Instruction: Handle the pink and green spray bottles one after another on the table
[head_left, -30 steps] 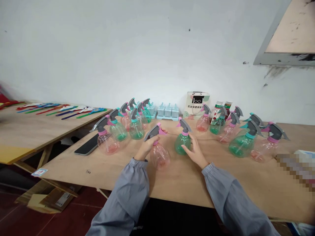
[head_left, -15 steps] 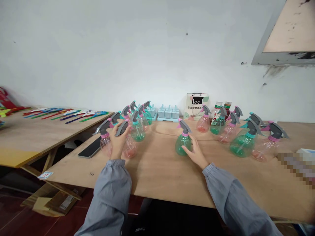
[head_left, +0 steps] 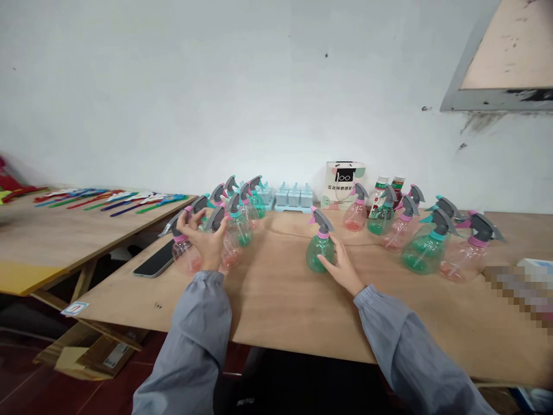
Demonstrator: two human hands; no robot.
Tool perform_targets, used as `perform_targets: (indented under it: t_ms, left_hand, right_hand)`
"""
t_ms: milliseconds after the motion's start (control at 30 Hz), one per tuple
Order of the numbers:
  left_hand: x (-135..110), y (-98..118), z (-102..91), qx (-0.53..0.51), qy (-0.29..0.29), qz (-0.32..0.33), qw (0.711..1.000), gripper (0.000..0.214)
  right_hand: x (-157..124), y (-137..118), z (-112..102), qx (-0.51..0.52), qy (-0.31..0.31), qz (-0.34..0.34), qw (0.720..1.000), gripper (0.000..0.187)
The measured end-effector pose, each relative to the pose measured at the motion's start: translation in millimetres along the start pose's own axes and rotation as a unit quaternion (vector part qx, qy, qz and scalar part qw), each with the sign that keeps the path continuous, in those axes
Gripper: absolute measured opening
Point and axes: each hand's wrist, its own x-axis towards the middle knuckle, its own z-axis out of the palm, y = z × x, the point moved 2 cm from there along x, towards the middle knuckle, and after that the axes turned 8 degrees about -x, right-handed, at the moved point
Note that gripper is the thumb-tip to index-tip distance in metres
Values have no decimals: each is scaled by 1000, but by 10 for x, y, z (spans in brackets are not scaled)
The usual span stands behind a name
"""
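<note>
My right hand (head_left: 343,266) is curled round the side of a green spray bottle (head_left: 318,253) with a pink collar and grey trigger head, upright on the table. My left hand (head_left: 207,245) is among the bottles at the left, its thumb and fingers apart. Behind its fingers rises the grey head of a clear pink spray bottle (head_left: 231,252); whether they touch it I cannot tell. Another pink spray bottle (head_left: 185,255) stands just left of that hand. Several more green and pink bottles stand behind it, including a green one (head_left: 242,230) with a turquoise collar.
A second group of spray bottles (head_left: 425,253) stands at the right. Along the wall are light-blue popsicle moulds (head_left: 294,199), a paper bag (head_left: 343,187) and two labelled bottles. A phone (head_left: 154,259) lies at the left; colourful flat strips (head_left: 112,199) lie on the neighbouring table.
My left hand's fingers have loosened and spread from around the spray heads. My right hand stays on the green bottle. The view has shifted slightly.
</note>
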Motion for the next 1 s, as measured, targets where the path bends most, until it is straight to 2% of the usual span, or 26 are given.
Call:
perform_targets:
  t_ms: [100,133,167,200,233,300,333,400,467,533,600,667,733,767,833,867,900,933,1000]
  left_hand:
    - [-54,152,-125,16,122,143,982,88]
    - [-97,237,-137,12,136,181,974,84]
    - [-152,337,-120,-2,120,206,971,79]
    - [-221,450,-68,-25,71,215,974,72]
    - [-307,570,18,-55,-7,202,978,66]
    - [-531,798,268,-92,-191,113,971,57]
    - [-661,899,403,-104,-255,62,959,59]
    - [-920,1054,667,-127,-351,-21,927,77]
    - [-1127,1128,874,-154,-395,-92,901,93]
    - [-1247,1132,994,-177,-397,-146,889,99]
    - [-1282,1099,1028,-195,-380,-185,885,99]
    - [-1254,1055,1001,-208,-365,-223,880,91]
    - [-1186,1018,946,-221,-356,-262,869,77]
    - [-1143,1006,916,-230,-352,-278,863,70]
    - [-1054,998,864,-254,-351,-302,849,60]
    - [-1014,1000,844,-264,-353,-312,841,56]
    - [-981,1005,827,-272,-354,-321,835,52]
    - [-956,1009,813,-276,-353,-332,830,47]
    - [-930,1017,789,-287,-340,-350,824,38]
  right_hand:
    - [-1,-19,-5,2,1,0,1000,65]
    - [-3,-34,-5,0,-2,-1,1000,65]
    - [-6,-55,-4,-2,-6,-4,1000,65]
    - [-11,-84,0,-5,-11,-8,1000,65]
    - [-17,-118,6,-8,-18,-13,1000,66]
    - [-39,-196,28,-10,-34,-26,999,65]
    - [-55,-237,44,-11,-44,-35,998,64]
    - [-105,-313,85,-19,-66,-57,996,62]
    - [-172,-374,126,-38,-88,-77,992,65]
    - [-241,-419,154,-61,-109,-97,987,72]
    - [-280,-448,154,-78,-128,-126,981,78]
    - [-245,-435,113,-81,-138,-157,974,71]
    - [-94,-327,14,-76,-99,-150,981,56]
    - [26,-226,-58,-74,-53,-127,988,48]
    - [327,62,-232,-82,86,-49,992,43]
    - [490,233,-318,-94,155,-11,983,44]
    - [654,409,-389,-111,199,23,973,48]
    - [812,583,-445,-128,224,52,965,53]
    - [1083,901,-507,-164,226,114,954,67]
